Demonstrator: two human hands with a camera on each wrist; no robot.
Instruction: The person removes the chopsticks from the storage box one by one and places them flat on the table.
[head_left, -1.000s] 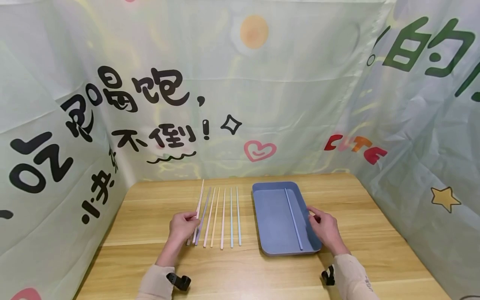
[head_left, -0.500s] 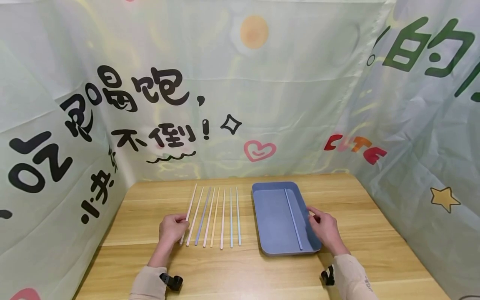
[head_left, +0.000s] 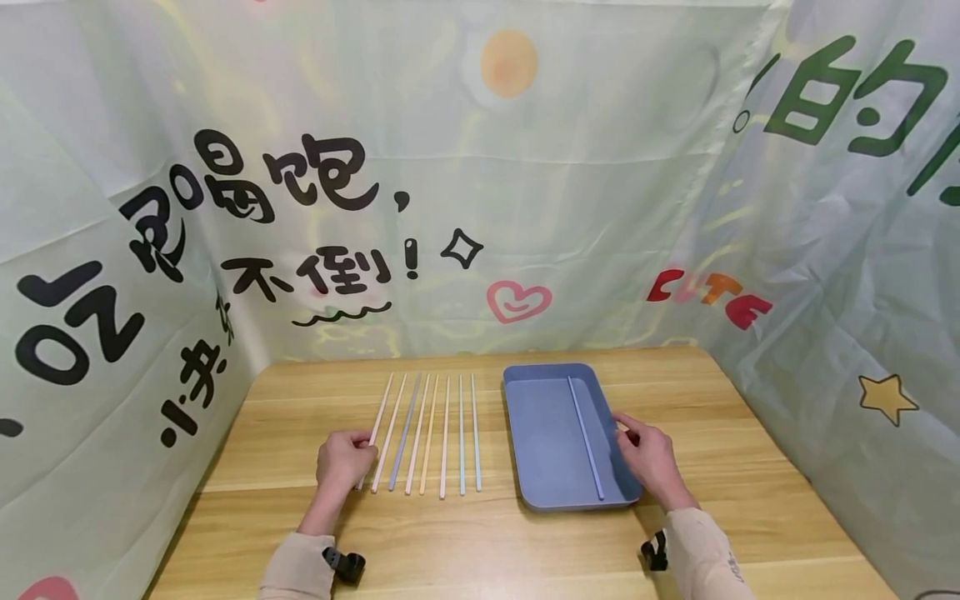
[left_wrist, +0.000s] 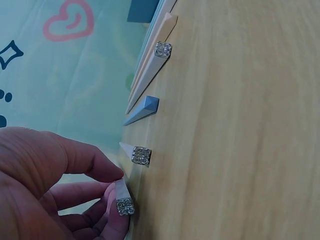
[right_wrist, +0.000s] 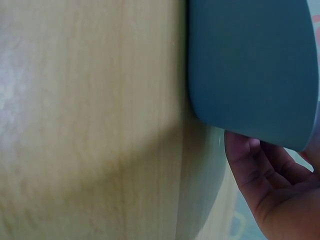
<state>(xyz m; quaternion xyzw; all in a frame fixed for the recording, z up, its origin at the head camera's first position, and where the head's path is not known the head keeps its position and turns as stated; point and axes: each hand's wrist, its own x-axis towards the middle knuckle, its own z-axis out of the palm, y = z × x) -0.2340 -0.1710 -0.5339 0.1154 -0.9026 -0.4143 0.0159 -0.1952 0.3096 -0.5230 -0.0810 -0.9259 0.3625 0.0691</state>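
Note:
My left hand (head_left: 345,460) pinches the leftmost pale pink chopstick (head_left: 381,408) between thumb and fingers, low on its length. In the left wrist view, that chopstick's patterned square end (left_wrist: 125,206) sticks out past my fingertips. Several more chopsticks lie side by side to its right, among them a purple one (head_left: 406,429), a yellow one (head_left: 430,433) and a light blue one (head_left: 475,433). My right hand (head_left: 651,457) rests its fingertips against the right outer wall of a blue rectangular tray (head_left: 551,502). A single blue-purple chopstick (head_left: 585,437) lies inside the tray.
Everything lies on a wood-grain table (head_left: 495,554). Printed cloth (head_left: 585,208) hangs behind the table and along both sides. A black wrist camera (head_left: 347,565) is strapped at the left cuff, another (head_left: 655,552) at the right.
My left hand has moved left with the pink chopstick, away from the purple one, and lowered it into line at the row's left end. My right hand and the tray stay put.

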